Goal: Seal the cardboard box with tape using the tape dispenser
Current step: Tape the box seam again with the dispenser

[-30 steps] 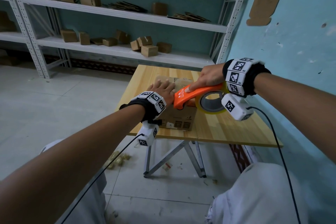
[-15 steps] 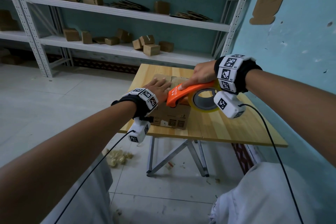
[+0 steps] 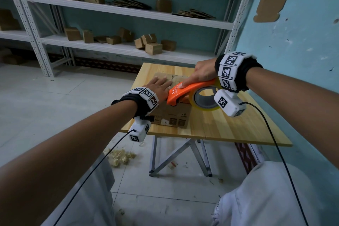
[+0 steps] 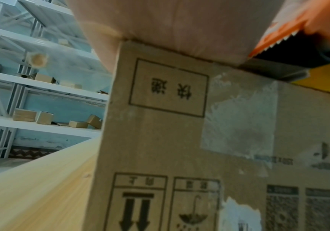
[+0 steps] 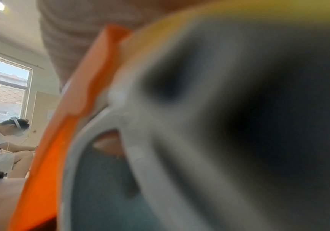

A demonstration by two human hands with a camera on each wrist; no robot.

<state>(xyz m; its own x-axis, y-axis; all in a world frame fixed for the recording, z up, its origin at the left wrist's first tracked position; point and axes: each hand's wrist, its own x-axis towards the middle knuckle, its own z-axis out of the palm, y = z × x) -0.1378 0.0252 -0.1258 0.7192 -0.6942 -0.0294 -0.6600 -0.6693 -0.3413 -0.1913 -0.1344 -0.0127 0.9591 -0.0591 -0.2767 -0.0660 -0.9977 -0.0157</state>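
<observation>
- The metal shelving (image 3: 117,10) with small cartons stands well beyond both hands, across open floor (image 3: 45,101) that stretches away to the left of the left hand.
- The blue wall (image 3: 293,33) runs close along the outer side of the right forearm, leaving little room on that side.
- The wooden table (image 3: 229,126) lies under both hands; bare top spreads to the right of and nearer than the right hand, and its near edge passes just below the left wrist.
- The cardboard box (image 3: 172,113) sits under both hands, near the table's left and near edges, its printed side facing the person.
- The tape dispenser (image 3: 190,91), orange with a yellow roll, rests nose-down on the box's near top edge, just right of the left hand.
- The right hand (image 3: 200,74) grasps the dispenser from above, index finger stretched along its orange back.
- The left hand (image 3: 159,88) lies flat on the box top, fingers straight and spread, pressing down, wrist over the box's near left corner.
</observation>
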